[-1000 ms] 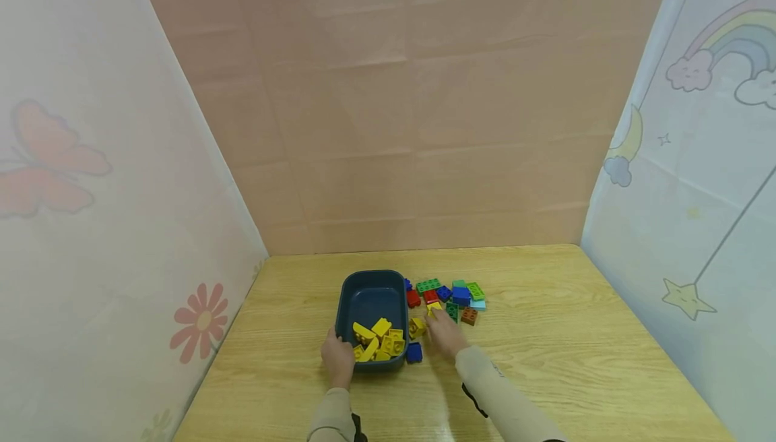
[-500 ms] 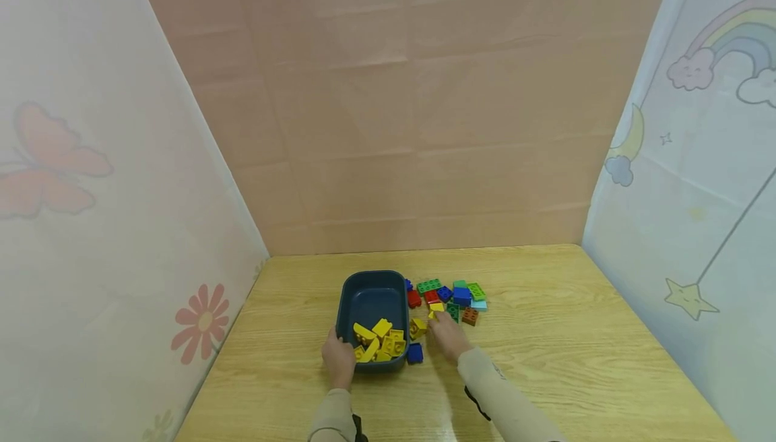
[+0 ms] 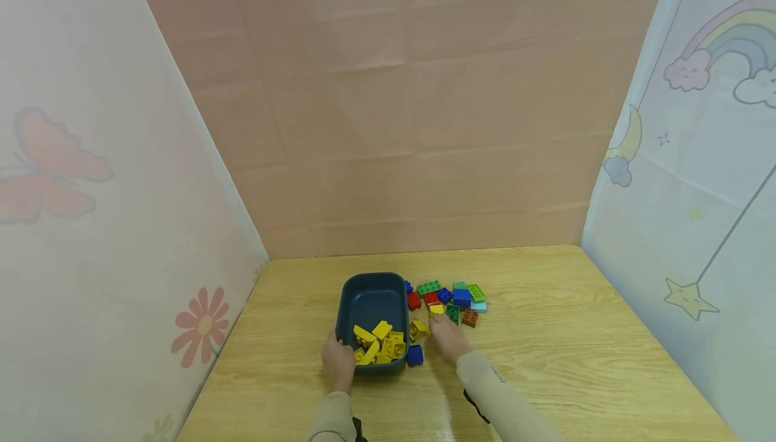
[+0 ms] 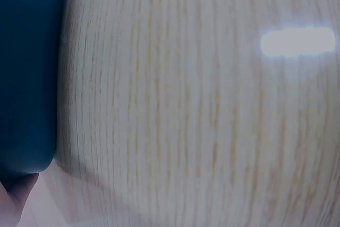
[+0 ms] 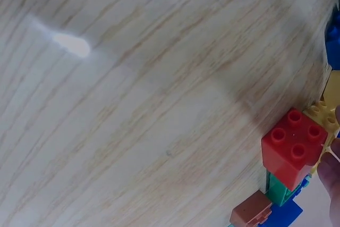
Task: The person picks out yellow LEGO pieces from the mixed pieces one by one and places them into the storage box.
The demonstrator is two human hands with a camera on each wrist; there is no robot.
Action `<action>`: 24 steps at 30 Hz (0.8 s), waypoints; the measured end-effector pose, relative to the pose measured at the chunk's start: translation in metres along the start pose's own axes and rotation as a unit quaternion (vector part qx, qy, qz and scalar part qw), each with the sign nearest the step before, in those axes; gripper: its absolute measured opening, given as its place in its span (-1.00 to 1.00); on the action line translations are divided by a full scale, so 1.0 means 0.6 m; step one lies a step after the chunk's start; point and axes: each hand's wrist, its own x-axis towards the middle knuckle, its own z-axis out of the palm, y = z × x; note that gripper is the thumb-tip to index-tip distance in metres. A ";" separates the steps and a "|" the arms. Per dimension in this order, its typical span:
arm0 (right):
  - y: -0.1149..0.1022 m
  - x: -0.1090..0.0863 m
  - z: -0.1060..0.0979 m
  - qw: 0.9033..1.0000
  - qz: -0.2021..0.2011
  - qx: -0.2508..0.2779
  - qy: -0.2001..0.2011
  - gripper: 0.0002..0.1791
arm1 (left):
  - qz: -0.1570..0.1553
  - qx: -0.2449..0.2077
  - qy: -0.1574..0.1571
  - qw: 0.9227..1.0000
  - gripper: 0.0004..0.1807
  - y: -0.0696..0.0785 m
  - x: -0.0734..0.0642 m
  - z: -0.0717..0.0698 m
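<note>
A dark blue plastic bin [image 3: 342, 304] holds several yellow toy bricks [image 3: 382, 329] at its near end. My left hand [image 3: 338, 360] grips the bin's near left corner; a digit [image 4: 22, 191] lies against its wall in the left wrist view. Right of the bin, my right hand [image 3: 448, 339] has its fingertips on a yellow brick [image 3: 436, 310]. The right wrist view has curled fingers [image 5: 329, 171] at the frame edge, beside a studded yellow brick [image 5: 319, 114] and a red brick [image 5: 292, 144]. That red brick is hidden behind the hand in the head view.
Another yellow brick [image 3: 417, 330] and a blue brick [image 3: 415, 355] lie by the bin's right side. Beyond the right hand sits a cluster of green [image 3: 429, 287], blue [image 3: 462, 298], red and brown [image 3: 469, 318] bricks. Walls of fabric enclose the wooden table [image 3: 558, 334].
The yellow brick at my right fingertips has turned slightly and shifted a little to the right. My left hand and the bin stay in place.
</note>
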 end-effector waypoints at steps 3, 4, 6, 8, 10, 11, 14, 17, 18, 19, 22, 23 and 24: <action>-0.002 0.000 0.000 1.000 0.007 0.005 -0.008 -0.85 | 0.001 -0.002 0.001 1.000 -0.54 0.000 0.000 0.000; -0.003 0.000 -0.001 1.000 0.009 0.005 -0.009 -0.83 | 0.001 -0.002 0.002 1.000 -0.54 0.000 0.000 0.001; -0.004 -0.001 0.000 1.000 0.007 0.006 -0.007 -0.81 | 0.003 -0.002 0.002 1.000 -0.55 0.000 0.001 0.001; -0.005 -0.002 0.000 1.000 0.001 0.009 0.000 -0.79 | 0.005 -0.003 0.003 1.000 -0.55 -0.001 0.001 0.002; -0.005 -0.004 0.001 1.000 -0.009 0.015 0.008 -0.75 | 0.007 -0.007 0.005 1.000 -0.56 -0.002 0.002 0.003; -0.005 -0.004 0.001 1.000 -0.015 0.017 0.011 -0.73 | 0.008 -0.008 0.006 1.000 -0.56 -0.003 0.002 0.003; -0.004 -0.006 0.001 1.000 -0.024 0.019 0.007 -0.66 | 0.007 -0.008 0.007 1.000 -0.56 -0.005 0.001 0.005; -0.003 -0.006 0.002 1.000 -0.024 0.019 0.003 -0.66 | 0.009 -0.005 0.008 1.000 -0.56 -0.005 0.001 0.005; -0.002 -0.006 0.002 1.000 -0.024 0.018 0.005 -0.67 | 0.010 -0.005 0.008 1.000 -0.56 -0.005 0.001 0.005; -0.002 -0.005 0.002 0.999 -0.025 0.018 0.009 -0.70 | 0.011 -0.004 0.008 1.000 -0.56 -0.005 0.001 0.005; -0.001 -0.005 0.004 0.998 -0.031 0.018 0.042 -0.75 | 0.009 -0.006 0.008 1.000 -0.56 -0.004 0.001 0.004; -0.001 -0.004 0.004 0.998 -0.034 0.017 0.058 -0.76 | 0.009 -0.007 0.007 1.000 -0.56 -0.004 0.001 0.004; -0.001 -0.003 0.004 0.996 -0.036 0.017 0.074 -0.76 | 0.008 -0.007 0.007 1.000 -0.56 -0.004 0.000 0.003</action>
